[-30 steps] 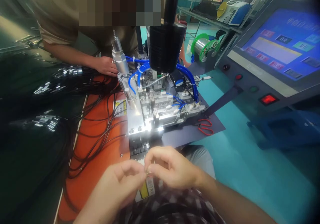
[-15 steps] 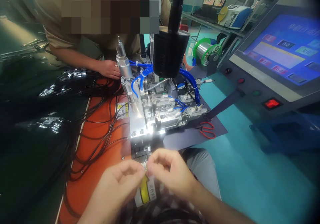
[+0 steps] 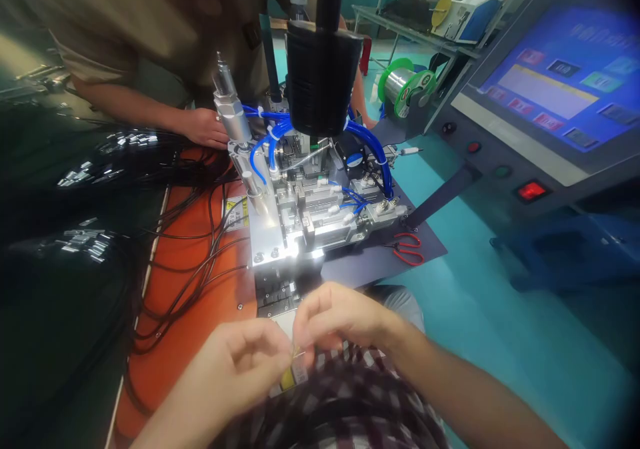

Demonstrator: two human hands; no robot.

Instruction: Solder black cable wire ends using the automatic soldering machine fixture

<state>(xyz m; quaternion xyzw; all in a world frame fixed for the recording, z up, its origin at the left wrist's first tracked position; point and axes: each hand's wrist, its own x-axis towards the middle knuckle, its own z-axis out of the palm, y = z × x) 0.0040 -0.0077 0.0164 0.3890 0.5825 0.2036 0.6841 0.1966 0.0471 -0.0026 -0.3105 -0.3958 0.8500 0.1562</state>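
My left hand (image 3: 250, 362) is closed in a pinch, its fingertips meeting those of my right hand (image 3: 335, 319) just in front of the machine. Both hands pinch at one spot, where something thin and small shows between the fingertips; its kind cannot be made out. Below them lies a white label (image 3: 299, 371) with a yellow mark, partly covered by my fingers. Right beyond the hands is the metal machine (image 3: 320, 229) with its blue air tubes (image 3: 377, 145). Black cables (image 3: 200, 272) run over the orange mat (image 3: 200, 322) into its left side.
Red-handled scissors (image 3: 409, 249) lie on the dark plate to the right. A black nozzle (image 3: 324, 79) hangs over the machine. A solder wire spool (image 3: 406, 90) stands behind, a touchscreen panel (image 3: 550, 95) at right. Another person's hand (image 3: 207, 127) rests by bundled cables at far left.
My right hand has turned slightly, with its fingers more curled down at the pinch. My view has shifted, so the machine sits a little higher and further left.
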